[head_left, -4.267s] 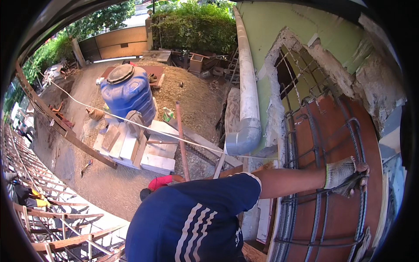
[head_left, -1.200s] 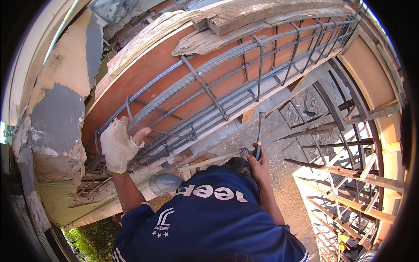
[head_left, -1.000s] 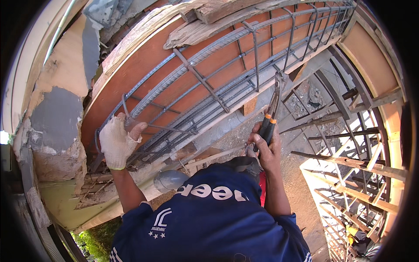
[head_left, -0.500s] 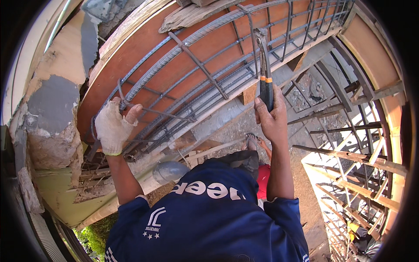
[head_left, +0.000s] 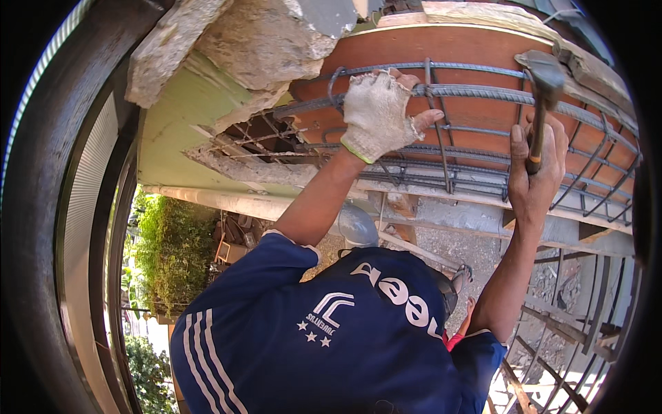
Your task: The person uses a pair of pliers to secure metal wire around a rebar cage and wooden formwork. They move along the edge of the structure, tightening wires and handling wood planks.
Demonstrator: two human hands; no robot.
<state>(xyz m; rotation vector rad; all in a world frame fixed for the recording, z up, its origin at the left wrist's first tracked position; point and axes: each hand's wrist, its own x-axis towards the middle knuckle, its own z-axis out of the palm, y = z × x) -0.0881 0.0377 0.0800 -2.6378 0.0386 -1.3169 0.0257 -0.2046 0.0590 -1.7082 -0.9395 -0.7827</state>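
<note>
My left hand (head_left: 379, 116), in a white knitted glove with bare fingertips, lies over the bars of a curved rebar cage (head_left: 476, 90). Its fingers bend over the upper bar, while the thumb sticks out to the right beside an upright stirrup. Farther right, my right hand (head_left: 540, 165) is bare and closed round the handles of metal pincers (head_left: 545, 77). The pincers stand head up in front of the cage's upper bars; whether their jaws touch a bar I cannot tell. Behind the cage curves a reddish-brown formwork panel (head_left: 455, 48).
Broken concrete (head_left: 258, 45) juts out at the upper left above a green wall (head_left: 169, 145). A dark metal frame (head_left: 103, 228) runs down the left side. Below the cage is a rubble-strewn floor with a person's foot (head_left: 463, 276). Wooden and metal supports (head_left: 552, 324) stand lower right.
My view has swung left, so the cage and both hands appear farther right. The pincers have tilted, their head now facing me. My left hand stays at the bars near the cage's left end.
</note>
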